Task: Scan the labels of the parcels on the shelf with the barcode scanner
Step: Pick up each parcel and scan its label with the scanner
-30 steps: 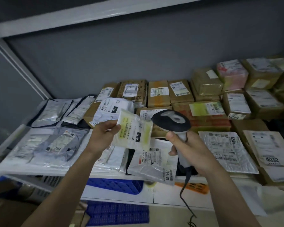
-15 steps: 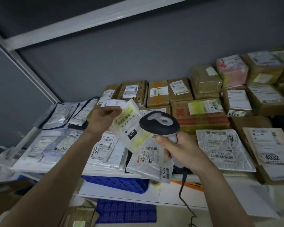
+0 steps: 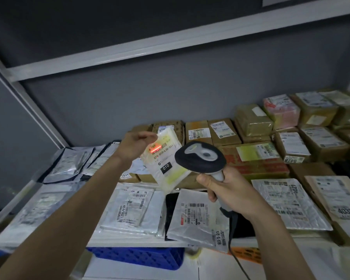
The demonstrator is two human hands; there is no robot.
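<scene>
A white metal shelf (image 3: 129, 240) spans the view, with a grey back panel behind it. Brown cardboard parcels (image 3: 319, 142) stand in rows along the far right and centre of the shelf, each bearing a white label. Flat grey and white poly mailers (image 3: 133, 209) lie on the near half; one near the centre carries the marking 83-5-25 (image 3: 198, 219), and one to the right carries 4021 (image 3: 287, 205). A padded envelope marked 4032 (image 3: 339, 201) lies at the near right edge. A blue plastic crate (image 3: 137, 257) sits below the shelf.

The right hand (image 3: 228, 188) grips the handle of the barcode scanner (image 3: 200, 158), with the fingers wrapped around it. The dark scanner head points left, and its cable hangs down from the handle past the shelf edge.

The left hand (image 3: 135, 146) holds a small white packet (image 3: 166, 162) raised above the shelf, pinching its upper left corner between fingers and thumb. The packet is tilted, label towards the scanner, just left of the scanner head. A red scan line (image 3: 155, 148) falls on the upper left part of the label, beside the barcode. A black tag on the packet reads 010.
</scene>
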